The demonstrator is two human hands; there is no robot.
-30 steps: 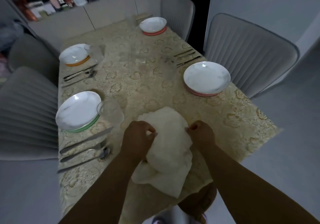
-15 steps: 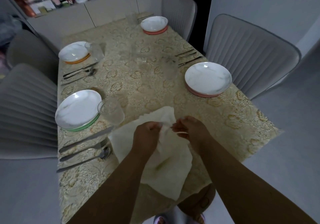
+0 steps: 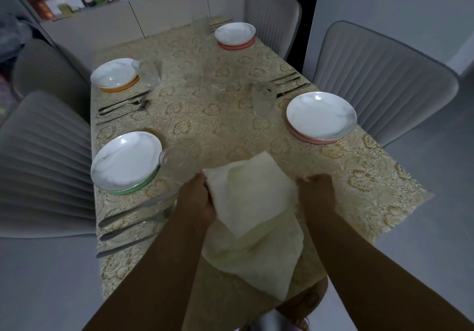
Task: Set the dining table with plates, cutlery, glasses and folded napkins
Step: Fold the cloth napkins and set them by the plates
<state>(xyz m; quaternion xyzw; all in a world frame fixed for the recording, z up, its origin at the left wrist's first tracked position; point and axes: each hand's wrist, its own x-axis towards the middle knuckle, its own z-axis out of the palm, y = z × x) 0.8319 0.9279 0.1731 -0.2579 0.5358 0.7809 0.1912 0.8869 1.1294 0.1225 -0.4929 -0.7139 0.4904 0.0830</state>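
1. Two hands on one napkin [image 3: 252, 202] at the near end of the table [image 3: 359, 176]. The left hand [image 3: 196, 198] grips its left edge with fingers curled round the cloth, and the right hand [image 3: 316, 193] pinches the right edge, so the napkin sits stretched between them with a folded flap on top and the rest draped down toward the table edge.
2. Just left of the left hand there's a knife [image 3: 136, 209], fork [image 3: 133, 224] and another piece of cutlery lying side by side.
3. A bit further, a green-rimmed plate [image 3: 125, 161] with a glass [image 3: 174, 162] right beside it, close to the napkin's far left corner.
4. Across on the right, a pink-rimmed plate [image 3: 320, 116] with a glass [image 3: 263, 100] next to it.
5. Far end: an orange-rimmed plate [image 3: 114, 74] on the left and one more pink one [image 3: 234, 34] on the right. Grey chairs [image 3: 384, 74] all round.
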